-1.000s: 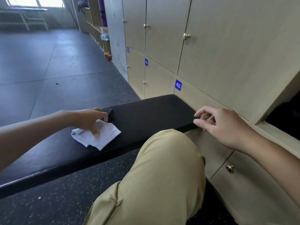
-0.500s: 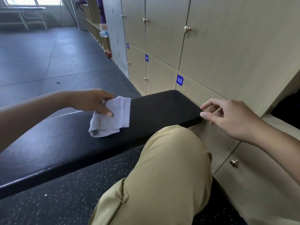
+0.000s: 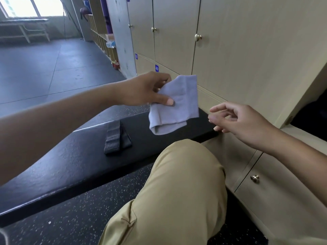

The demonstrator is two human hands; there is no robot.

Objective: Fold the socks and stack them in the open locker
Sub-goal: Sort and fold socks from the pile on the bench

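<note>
My left hand (image 3: 146, 90) pinches a folded pale grey sock (image 3: 178, 105) between thumb and fingers and holds it in the air above the far end of the black bench (image 3: 70, 161). A folded black sock (image 3: 115, 137) lies flat on the bench, below and left of the grey one. My right hand (image 3: 237, 122) hovers just right of the grey sock with loosely curled fingers and holds nothing. The open locker (image 3: 311, 112) shows as a dark opening at the right edge, its door (image 3: 300, 89) swung outward.
Beige locker doors (image 3: 247, 50) with brass knobs fill the wall ahead and to the right. My knee in tan trousers (image 3: 177, 191) sits between bench and lockers. Dark speckled floor (image 3: 44, 68) stretches to the left, with a white bench (image 3: 24, 27) far off under a window.
My left hand has lifted the grey sock off the bench and carried it right toward the lockers. The black sock beneath it has come into view. My right hand has left the bench end.
</note>
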